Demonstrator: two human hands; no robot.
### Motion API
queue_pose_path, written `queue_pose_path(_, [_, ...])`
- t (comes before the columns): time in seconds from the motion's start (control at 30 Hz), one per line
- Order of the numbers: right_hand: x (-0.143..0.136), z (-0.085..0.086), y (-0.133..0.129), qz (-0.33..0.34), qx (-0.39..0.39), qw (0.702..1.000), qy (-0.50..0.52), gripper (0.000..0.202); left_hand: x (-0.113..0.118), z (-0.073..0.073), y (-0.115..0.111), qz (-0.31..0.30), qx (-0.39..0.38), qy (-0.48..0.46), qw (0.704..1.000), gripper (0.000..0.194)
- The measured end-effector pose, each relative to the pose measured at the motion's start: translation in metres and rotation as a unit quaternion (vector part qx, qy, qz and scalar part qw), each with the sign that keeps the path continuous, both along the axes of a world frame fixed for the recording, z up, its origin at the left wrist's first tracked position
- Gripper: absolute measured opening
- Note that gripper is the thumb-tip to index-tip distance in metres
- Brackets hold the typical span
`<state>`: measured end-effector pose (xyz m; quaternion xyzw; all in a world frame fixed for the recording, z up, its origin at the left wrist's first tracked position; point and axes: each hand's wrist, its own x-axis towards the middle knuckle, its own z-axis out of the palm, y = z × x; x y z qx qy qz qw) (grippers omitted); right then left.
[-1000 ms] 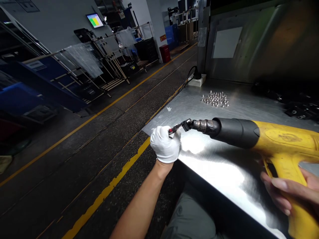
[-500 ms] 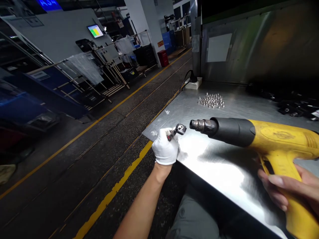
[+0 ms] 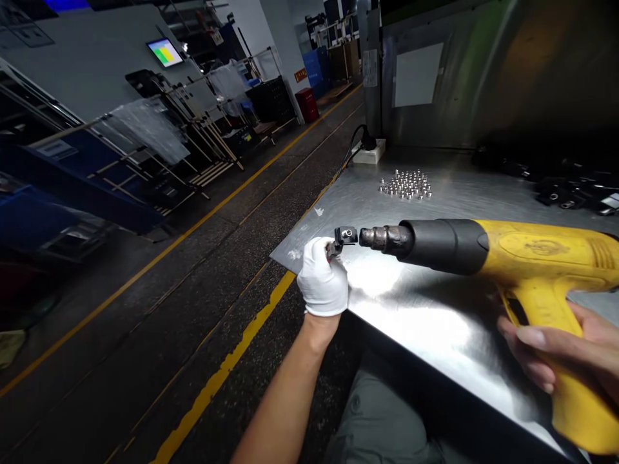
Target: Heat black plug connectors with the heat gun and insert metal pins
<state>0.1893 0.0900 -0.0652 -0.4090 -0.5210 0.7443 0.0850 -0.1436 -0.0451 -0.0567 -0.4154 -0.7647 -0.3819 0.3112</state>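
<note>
My left hand (image 3: 322, 277), in a white glove, is closed around a small black part (image 3: 345, 236) with a round metal ring on its face. A bit of red shows by the fingers; the rest of the part is hidden in the glove. My bare right hand (image 3: 546, 351) grips the handle of a yellow heat gun (image 3: 541, 248) with a black barrel. The stepped metal nozzle (image 3: 382, 238) points left, its tip just beside the black part. Both are held above the metal table (image 3: 411, 328).
Several small silver metal pieces (image 3: 406, 184) lie grouped on the table. Behind them is a white power strip (image 3: 370, 152) with a black plug. A pile of black parts (image 3: 575, 190) sits at the far right. Left of the table runs a floor aisle with yellow lines (image 3: 242, 338).
The black part has turned in my left hand and come closer to the nozzle tip. The whole view has shifted slightly; both hands keep their holds.
</note>
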Motion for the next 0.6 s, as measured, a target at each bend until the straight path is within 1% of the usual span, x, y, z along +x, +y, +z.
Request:
queue_pose_path(0.1, [0.0,0.0,0.003,0.022,-0.024,0.999,-0.009,0.038,0.005,0.002,0.002,-0.011,0.003,-0.012,1.0,0.033])
queue_pose_path(0.27, [0.0,0.005,-0.004,-0.021,0.014,1.0,-0.013,0.035,0.01,0.004,0.004,-0.011,0.008,-0.023,1.0,0.034])
queue_pose_path(0.4, [0.001,0.006,-0.007,-0.014,0.015,1.0,-0.021,0.035,0.011,0.005,0.005,-0.009,0.007,-0.025,1.0,0.031])
queue_pose_path(0.6, [-0.001,0.007,-0.004,-0.022,0.016,0.999,-0.028,0.036,0.013,0.009,0.005,-0.011,0.007,-0.04,0.999,0.031])
